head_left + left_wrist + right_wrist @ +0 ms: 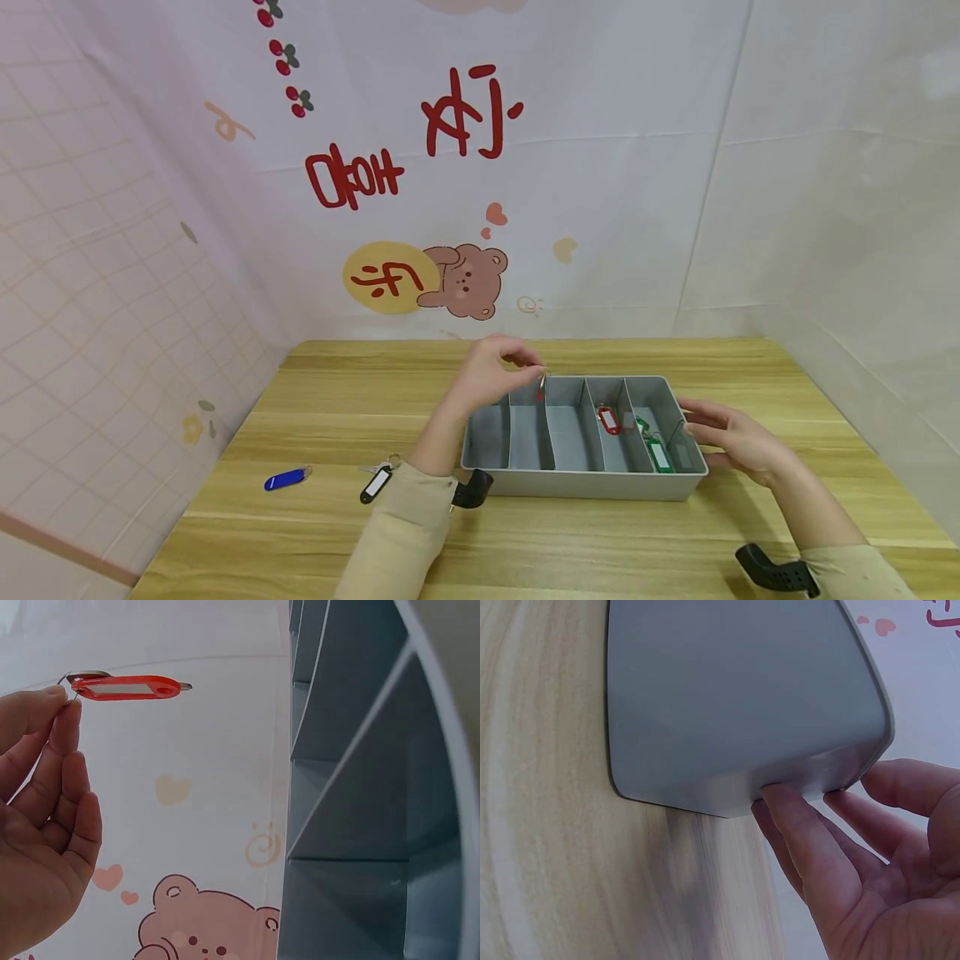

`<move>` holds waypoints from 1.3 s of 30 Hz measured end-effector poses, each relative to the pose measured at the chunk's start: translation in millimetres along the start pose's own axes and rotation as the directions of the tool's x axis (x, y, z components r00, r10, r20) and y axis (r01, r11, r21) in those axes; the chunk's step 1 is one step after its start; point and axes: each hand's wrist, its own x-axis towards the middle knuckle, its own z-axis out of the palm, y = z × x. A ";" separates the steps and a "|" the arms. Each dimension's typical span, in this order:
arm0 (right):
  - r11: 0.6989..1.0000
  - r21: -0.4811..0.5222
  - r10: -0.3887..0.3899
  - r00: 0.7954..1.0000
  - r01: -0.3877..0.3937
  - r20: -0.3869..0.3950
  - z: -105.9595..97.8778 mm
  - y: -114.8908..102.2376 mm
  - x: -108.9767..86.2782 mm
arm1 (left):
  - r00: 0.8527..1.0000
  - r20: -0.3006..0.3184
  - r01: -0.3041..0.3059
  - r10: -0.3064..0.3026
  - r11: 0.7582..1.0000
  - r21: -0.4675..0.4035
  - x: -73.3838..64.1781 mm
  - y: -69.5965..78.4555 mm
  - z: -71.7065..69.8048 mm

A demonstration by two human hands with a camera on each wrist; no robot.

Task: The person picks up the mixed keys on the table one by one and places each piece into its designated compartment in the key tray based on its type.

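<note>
A red key tag (127, 688) with a metal key behind it hangs from a ring that my left hand (495, 371) pinches between thumb and index finger. In the head view this hand is over the back of a grey divided tray (577, 485), near its left-hand compartments. My right hand (738, 437) rests its fingertips against the tray's right end wall, as the right wrist view shows, with the fingers fairly straight. Inside the tray, another red key tag (609, 420) lies in the compartment second from the right. Green key tags (660, 456) lie in the rightmost one.
On the wooden table (300, 550), left of the tray, are a blue key tag (285, 479) and a black key tag (377, 484) with a key. Behind the table hangs a white printed cloth (615, 208). Both wrists carry black devices.
</note>
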 end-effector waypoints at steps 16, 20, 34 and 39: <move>1.000 -0.001 -0.011 1.000 0.011 0.000 -0.3 2.9 0.3 | 0.998 0.059 -0.017 0.020 0.998 -0.055 7.5 13.3 30.5; 1.000 0.000 -0.017 1.000 0.017 0.000 -0.2 3.8 0.1 | 0.997 0.076 -0.006 0.011 0.997 -0.072 8.4 16.2 38.9; 1.000 -0.005 -0.024 1.000 0.024 0.001 -1.0 5.1 0.9 | 0.991 0.126 -0.038 0.044 0.998 -0.055 19.7 30.2 62.0; 1.000 0.002 -0.027 1.000 0.027 0.005 -1.8 5.4 1.5 | 0.986 0.165 -0.007 0.017 0.998 -0.060 25.1 37.7 69.1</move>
